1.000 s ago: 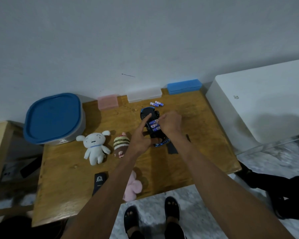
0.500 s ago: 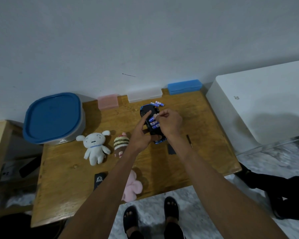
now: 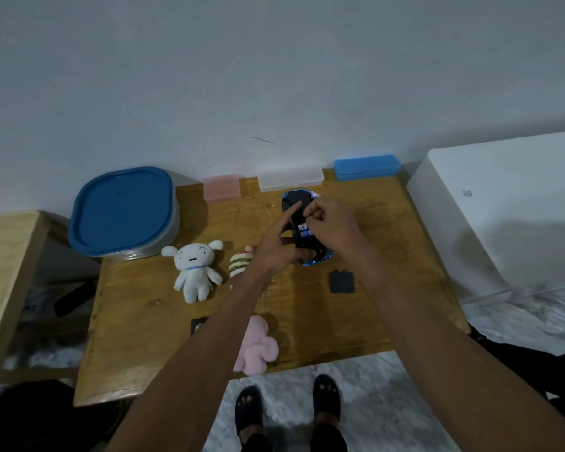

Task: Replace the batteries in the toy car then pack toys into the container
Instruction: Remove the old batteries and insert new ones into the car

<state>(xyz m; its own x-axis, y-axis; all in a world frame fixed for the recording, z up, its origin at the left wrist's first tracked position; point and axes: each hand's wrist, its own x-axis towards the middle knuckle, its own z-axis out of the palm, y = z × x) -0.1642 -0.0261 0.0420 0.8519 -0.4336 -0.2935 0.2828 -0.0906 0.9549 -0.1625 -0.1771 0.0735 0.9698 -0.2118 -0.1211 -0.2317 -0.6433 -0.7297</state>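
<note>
Toy car (image 3: 302,203) belly-up at far middle of desk (image 3: 144,308), two batteries (image 3: 304,230) seated in bay. Left hand (image 3: 276,247) gripping car, forefinger extended along underside. Right hand (image 3: 331,223) pinching, contents indistinct. Battery cover (image 3: 341,282) near right. Lidded container (image 3: 123,212) far left.

Left hand (image 3: 276,252) points; right hand (image 3: 331,223) pinches.

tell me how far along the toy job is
Done: battery cover is off, lying on the table. In hand: left hand steadies the upturned toy car; right hand works at its batteries. Left: closing the car, packing toys; container still lidded.
</note>
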